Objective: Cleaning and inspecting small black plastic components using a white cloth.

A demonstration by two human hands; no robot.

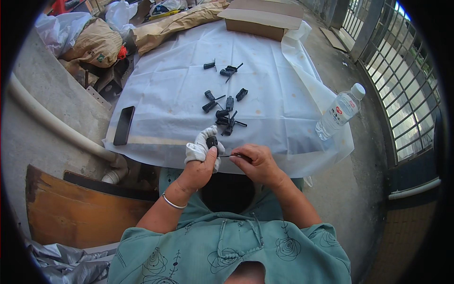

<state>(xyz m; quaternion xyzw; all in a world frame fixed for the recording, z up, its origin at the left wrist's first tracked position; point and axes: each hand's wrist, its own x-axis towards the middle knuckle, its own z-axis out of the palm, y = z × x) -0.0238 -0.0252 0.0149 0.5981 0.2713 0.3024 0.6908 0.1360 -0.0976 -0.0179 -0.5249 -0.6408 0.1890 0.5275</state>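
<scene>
My left hand [201, 158], in a white glove that leaves the thumb bare, is closed around a small black plastic part [212, 141] just over the near table edge. My right hand [259, 163] is bare and pinches a thin dark tool [226, 155] whose tip points left at my left hand. The exact kind of tool is hard to make out, and my left fingers hide whether the tip touches the part. Beyond my hands lie several similar black parts, some with thin arms sticking out, among them a near cluster [230, 124] and a far pair [229, 71].
White sheeting [170, 90] covers the table. A dark phone [124, 125] lies at the left edge, a water bottle [338, 113] at the right. An open cardboard box [262, 21] and brown paper [177, 28] sit at the back. Bags [97, 42] are piled at the far left.
</scene>
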